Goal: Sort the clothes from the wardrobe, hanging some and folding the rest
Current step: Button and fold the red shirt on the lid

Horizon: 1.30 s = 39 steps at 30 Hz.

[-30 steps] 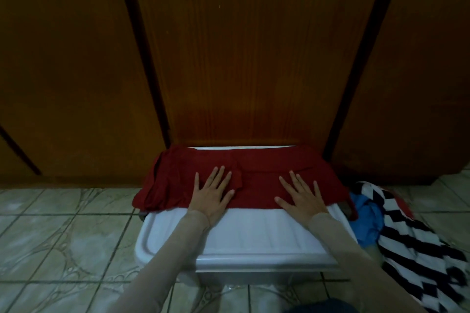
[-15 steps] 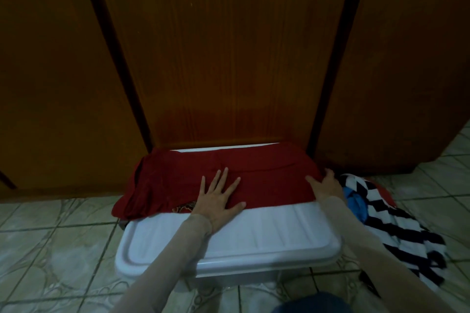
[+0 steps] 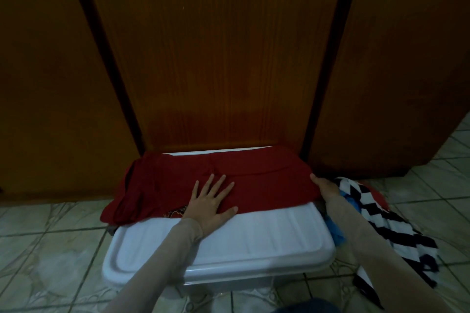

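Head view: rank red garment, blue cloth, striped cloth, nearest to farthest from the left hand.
1. Red garment: under the left hand, which lies flat on it atop the white bin lid.
2. Blue cloth: past the lid's right edge.
3. Striped cloth: on the floor, farther right.

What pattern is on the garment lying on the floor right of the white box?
Black and white zigzag stripes on the crumpled garment, clearest in the head view.

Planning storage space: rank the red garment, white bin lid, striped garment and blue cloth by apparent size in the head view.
1. White bin lid, partly covered.
2. Red garment, close to the lid; order unsure.
3. Striped garment.
4. Blue cloth, mostly hidden.
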Motion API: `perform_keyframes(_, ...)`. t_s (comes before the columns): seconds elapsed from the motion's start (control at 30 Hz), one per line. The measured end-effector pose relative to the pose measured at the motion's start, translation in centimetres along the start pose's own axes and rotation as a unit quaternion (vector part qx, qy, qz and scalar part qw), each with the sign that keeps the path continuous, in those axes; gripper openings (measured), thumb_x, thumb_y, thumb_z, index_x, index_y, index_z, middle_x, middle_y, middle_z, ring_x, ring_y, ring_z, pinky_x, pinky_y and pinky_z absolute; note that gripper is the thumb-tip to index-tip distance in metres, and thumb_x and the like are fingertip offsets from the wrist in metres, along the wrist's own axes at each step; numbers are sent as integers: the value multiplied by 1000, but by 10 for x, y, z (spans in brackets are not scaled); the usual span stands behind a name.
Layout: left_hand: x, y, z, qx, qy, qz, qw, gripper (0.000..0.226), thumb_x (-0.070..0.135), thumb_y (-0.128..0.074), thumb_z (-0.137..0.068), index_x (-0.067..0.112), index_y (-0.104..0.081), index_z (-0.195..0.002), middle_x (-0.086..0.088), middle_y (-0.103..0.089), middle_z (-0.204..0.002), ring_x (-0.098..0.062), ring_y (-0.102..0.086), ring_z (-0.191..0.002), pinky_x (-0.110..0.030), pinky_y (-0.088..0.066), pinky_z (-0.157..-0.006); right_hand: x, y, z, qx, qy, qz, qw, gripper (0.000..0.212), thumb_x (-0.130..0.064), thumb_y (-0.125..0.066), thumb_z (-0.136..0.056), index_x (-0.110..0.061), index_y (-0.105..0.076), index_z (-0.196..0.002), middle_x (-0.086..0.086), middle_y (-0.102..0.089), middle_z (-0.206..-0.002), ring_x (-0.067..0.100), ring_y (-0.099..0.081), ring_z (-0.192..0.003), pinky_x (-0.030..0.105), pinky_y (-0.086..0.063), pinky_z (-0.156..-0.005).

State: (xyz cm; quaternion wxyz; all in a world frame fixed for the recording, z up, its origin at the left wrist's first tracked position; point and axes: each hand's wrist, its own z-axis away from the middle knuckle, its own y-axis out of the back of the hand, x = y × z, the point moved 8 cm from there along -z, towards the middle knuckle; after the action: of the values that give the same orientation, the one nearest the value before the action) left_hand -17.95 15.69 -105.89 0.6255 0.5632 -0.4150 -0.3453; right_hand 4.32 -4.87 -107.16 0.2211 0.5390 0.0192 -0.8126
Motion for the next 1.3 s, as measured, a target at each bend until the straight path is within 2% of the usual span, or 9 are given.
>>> perform_keyframes(0.1,-1,-1,-1,-1,-2,5,1000,117,89,28,-42,44,1,-146,17,8,-156,-12,17,-143,-40,18,-112,-20,14,4,46,63,151,985,27,-27,-55,-94,-3,-60,-104,18,-59,-120,30,-54,-102,31,-39,-81)
perform_keyframes(0.23,1,-1,-2,-12,-6,18,1000,118,92,22,-42,44,-2,-147,20,4,-155,-10,15,-144,-40,17,-113,-56,9,28,151,145,305,929,28,-33,-47,-97,-13,-58,-112,14,-63,-113,30,-57,-106,39,-37,-92)
perform_keyframes(0.3,0,-2,-4,-20,-1,34,999,99,88,6,-59,44,-5,-147,20,2,-156,-9,13,-144,-39,16,-113,-76,-8,50,184,209,320,905,25,-33,-45,-97,-16,-57,-111,9,-64,-109,28,-57,-104,40,-33,-96)
perform_keyframes(0.43,-4,0,-7,-19,2,38,999,51,52,-15,-97,41,-9,-147,17,-1,-157,-11,10,-145,-37,13,-113,-94,-80,93,48,385,367,846,17,-34,-50,-94,-24,-60,-104,-4,-64,-106,20,-56,-104,36,-24,-101)
perform_keyframes(0.53,-5,0,-6,-22,5,45,999,51,50,-15,-97,41,-10,-147,18,-1,-156,-10,11,-144,-39,12,-114,-71,-125,111,-91,429,436,786,20,-36,-49,-94,-30,-58,-110,-9,-60,-117,12,-49,-116,34,-12,-108)
perform_keyframes(0.67,-4,-3,-3,2,-4,3,1000,84,60,11,-66,42,-2,-147,17,-1,-157,-11,11,-144,-38,14,-113,-63,-111,106,-44,419,295,857,28,-26,-63,-86,-20,-54,-111,-1,-50,-124,18,-42,-122,32,-27,-103)
perform_keyframes(0.8,-6,-6,-3,9,8,-18,1000,82,57,16,-66,42,3,-146,17,-1,-157,-11,9,-145,-37,13,-113,-42,-105,74,-106,241,252,931,71,-35,-75,-75,-19,-37,-133,7,-43,-135,25,-42,-124,42,-39,-103)
perform_keyframes(1.07,-5,-6,-4,17,20,-22,999,82,58,16,-68,42,0,-147,16,-5,-157,-10,8,-145,-36,13,-113,-44,-105,66,-75,222,376,897,80,-35,-75,-76,-14,-32,-140,11,-39,-136,28,-35,-128,40,-35,-106)
perform_keyframes(1.3,-5,-5,-4,23,23,-15,999,80,59,14,-70,43,-3,-146,16,-7,-157,-8,8,-144,-34,13,-113,-39,-114,70,-108,186,308,927,78,-10,-75,-77,-7,-29,-139,15,-44,-137,30,-46,-124,37,-40,-104)
